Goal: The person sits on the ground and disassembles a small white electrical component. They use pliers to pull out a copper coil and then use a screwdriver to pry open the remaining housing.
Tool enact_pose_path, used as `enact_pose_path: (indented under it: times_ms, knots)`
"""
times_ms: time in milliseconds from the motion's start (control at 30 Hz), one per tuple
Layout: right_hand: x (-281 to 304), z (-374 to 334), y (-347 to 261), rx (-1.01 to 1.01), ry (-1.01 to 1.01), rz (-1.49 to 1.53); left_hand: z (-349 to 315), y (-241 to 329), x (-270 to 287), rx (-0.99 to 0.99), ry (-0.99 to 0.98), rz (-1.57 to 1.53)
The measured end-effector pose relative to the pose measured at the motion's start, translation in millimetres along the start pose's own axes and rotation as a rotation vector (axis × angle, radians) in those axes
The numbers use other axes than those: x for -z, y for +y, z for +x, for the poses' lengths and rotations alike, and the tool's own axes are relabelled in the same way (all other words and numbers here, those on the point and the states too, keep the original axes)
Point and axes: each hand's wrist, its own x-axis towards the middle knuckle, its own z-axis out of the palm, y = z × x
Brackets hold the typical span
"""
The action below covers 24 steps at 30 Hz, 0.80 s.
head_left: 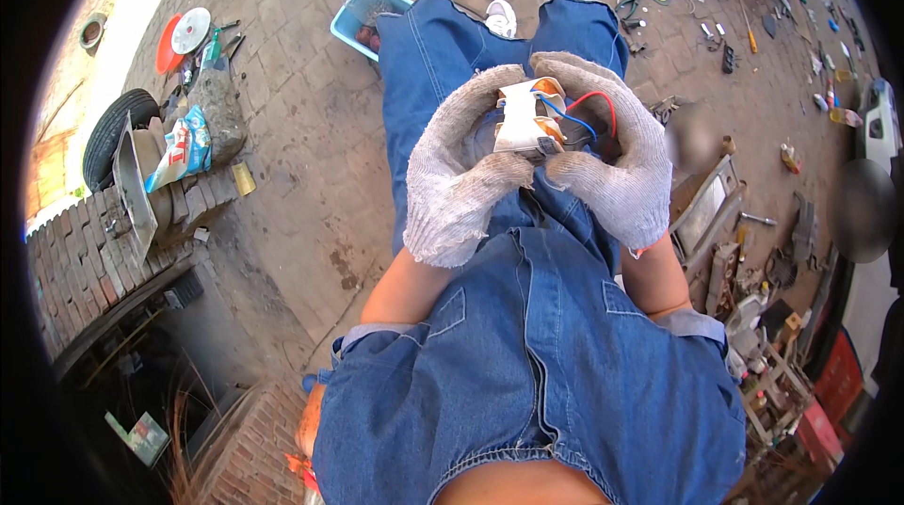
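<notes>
Held in front of my lap is a small motor coil [520,124], white-wrapped with orange copper-coloured winding showing at its ends. Red, blue and dark wires come out of its right side and loop toward my right palm. My left hand [459,171], in a dirty off-white knit glove, grips the coil's left side, thumb below and fingers curled over the top. Wearing a matching glove, my right hand [623,152] closes round the right side in the same way, its thumb at the lower edge. The gloves partly hide the coil's ends.
A light-blue plastic bin [348,30] with dark reddish things inside stands by my left knee. To the left are a tyre [105,138] and a brick ledge [85,265]. Hand tools, including a screwdriver [750,37], and scrap parts lie scattered over the brick paving at right.
</notes>
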Motion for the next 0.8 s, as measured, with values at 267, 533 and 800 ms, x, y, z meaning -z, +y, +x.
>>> enact_pose_path:
  times_ms: [267, 533, 800]
  knots:
    - [3, 2, 6, 0.041, -0.076, 0.087, -3, 1, 1, -0.142, 0.008, 0.131]
    - [-2, -9, 19, 0.229, 0.332, -0.229, 5, -3, -2, -0.676, 0.040, 0.635]
    - [-9, -15, -1, 0.090, 0.107, -0.110, 5, -7, 6, -0.713, -0.075, 0.747]
